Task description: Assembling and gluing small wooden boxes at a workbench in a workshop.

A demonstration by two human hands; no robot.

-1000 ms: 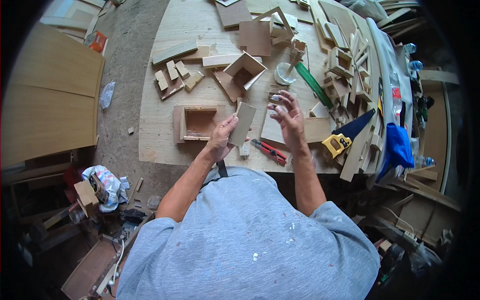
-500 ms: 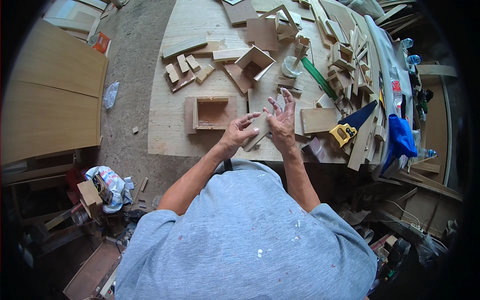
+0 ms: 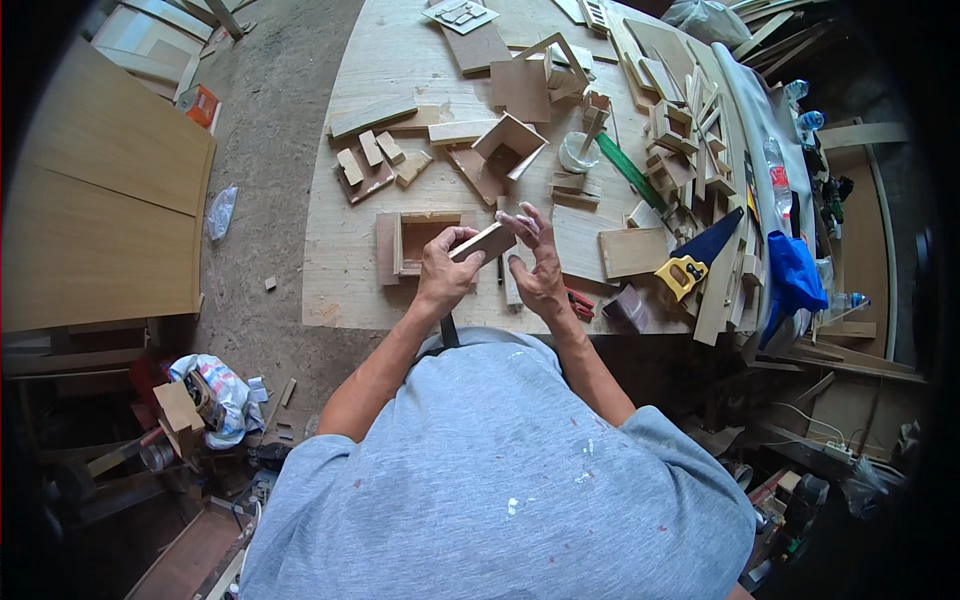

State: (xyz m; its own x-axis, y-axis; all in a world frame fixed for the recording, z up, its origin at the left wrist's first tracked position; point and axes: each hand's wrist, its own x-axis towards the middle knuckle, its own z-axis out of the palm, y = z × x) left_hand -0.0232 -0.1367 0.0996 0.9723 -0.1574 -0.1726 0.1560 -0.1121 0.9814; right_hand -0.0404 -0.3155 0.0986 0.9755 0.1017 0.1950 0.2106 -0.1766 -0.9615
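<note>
A small flat wooden block (image 3: 484,243) is gripped between the thumb and fingers of my left hand (image 3: 446,272), tilted above the near part of the workbench. My right hand (image 3: 540,265) is beside the block's right end with its fingers apart. White smears mark its fingertips; whether they touch the block I cannot tell. Just behind my left hand sits an open wooden box (image 3: 425,222), partly covered by the hand. A pair of red-handled pliers (image 3: 579,304) lies by my right wrist.
The wooden workbench (image 3: 335,290) carries several wood blocks (image 3: 370,148), an angled wooden piece (image 3: 512,145) and a white glue cup (image 3: 578,152). Right of my hands are a board (image 3: 635,252), a yellow-handled handsaw (image 3: 685,272) and a blue bag (image 3: 795,275). Wood strips crowd the right edge.
My right hand has come off the block's side, moving to its right end with fingers spreading. My left hand has raised and turned the block. The pliers have come into sight.
</note>
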